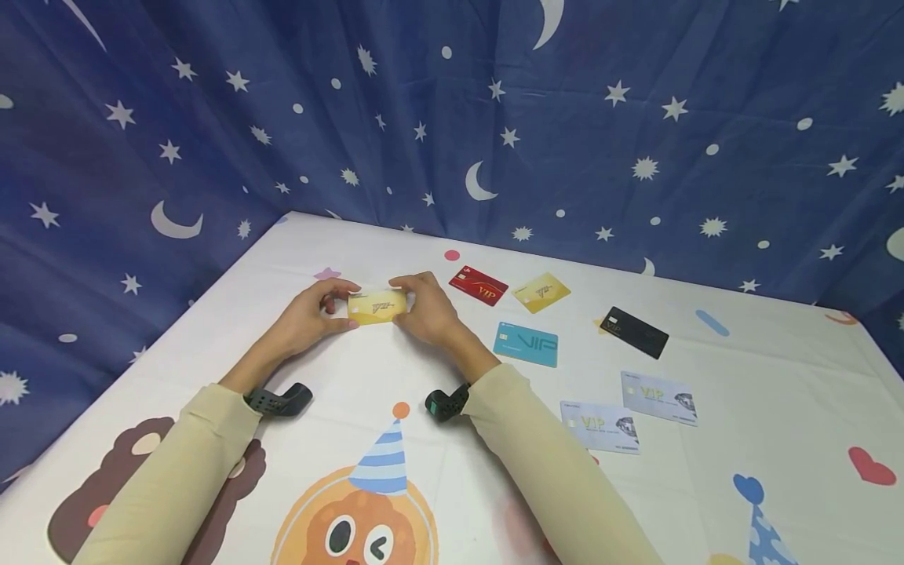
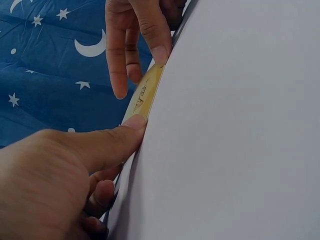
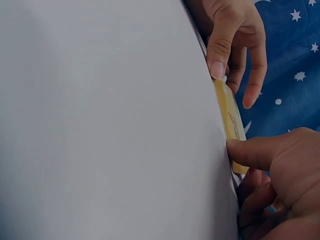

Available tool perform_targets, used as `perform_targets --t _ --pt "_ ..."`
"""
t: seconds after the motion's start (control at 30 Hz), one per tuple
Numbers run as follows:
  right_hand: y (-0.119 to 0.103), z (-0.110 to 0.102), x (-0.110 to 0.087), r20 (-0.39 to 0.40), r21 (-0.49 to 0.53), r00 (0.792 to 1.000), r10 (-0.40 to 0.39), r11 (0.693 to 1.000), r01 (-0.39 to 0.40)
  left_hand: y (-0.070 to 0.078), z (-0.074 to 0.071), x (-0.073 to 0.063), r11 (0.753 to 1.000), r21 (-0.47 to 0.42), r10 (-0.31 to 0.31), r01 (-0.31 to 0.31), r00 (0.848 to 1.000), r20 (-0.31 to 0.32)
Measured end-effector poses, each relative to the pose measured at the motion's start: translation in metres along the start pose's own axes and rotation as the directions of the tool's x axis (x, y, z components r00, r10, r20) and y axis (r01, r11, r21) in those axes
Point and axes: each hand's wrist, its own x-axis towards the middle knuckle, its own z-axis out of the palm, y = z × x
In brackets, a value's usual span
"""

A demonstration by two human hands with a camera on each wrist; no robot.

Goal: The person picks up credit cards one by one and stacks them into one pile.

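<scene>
Between both hands is a gold VIP card [image 1: 377, 307], its printed face turned up toward the head camera. My left hand [image 1: 308, 315] pinches the card's left end, thumb on the near corner. At the other end, my right hand [image 1: 429, 311] grips it with the thumb at the near right corner. The left wrist view shows the left thumb [image 2: 107, 145] pressed on the card edge, close over the white tablecloth. From the right wrist, the right thumb [image 3: 252, 152] lies across the card face, and the other fingers are partly hidden behind.
Right of the hands lie a red card [image 1: 479, 286], another gold card [image 1: 541, 293], a teal card [image 1: 526, 344] and a black card [image 1: 634, 332]. Two silver cards [image 1: 600, 428] are nearer the front right. A blue star-patterned curtain [image 1: 424, 118] hangs behind the table.
</scene>
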Motion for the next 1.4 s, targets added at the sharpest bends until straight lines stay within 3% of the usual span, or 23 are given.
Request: perform_targets --t 0.47,0.9,1.4 --pt "0.0021 0.0046 -0.0042 -0.017 -0.03 1.0 -0.015 0.999 0.015 -0.0038 0.0009 -0.0043 0.999 -0.015 0.042 -0.043 0.998 -0.044" --pt "0.0017 0.0022 -0.0067 -0.001 -0.087 1.0 -0.016 0.996 0.016 -0.0024 0.0004 -0.0039 0.998 -0.002 0.057 -0.057 0.997 -0.044" --pt "0.0052 0.0018 -0.0062 0.002 -0.035 1.0 -0.021 0.999 0.021 -0.004 -0.0001 -0.0047 0.998 -0.024 0.055 -0.057 0.994 -0.098"
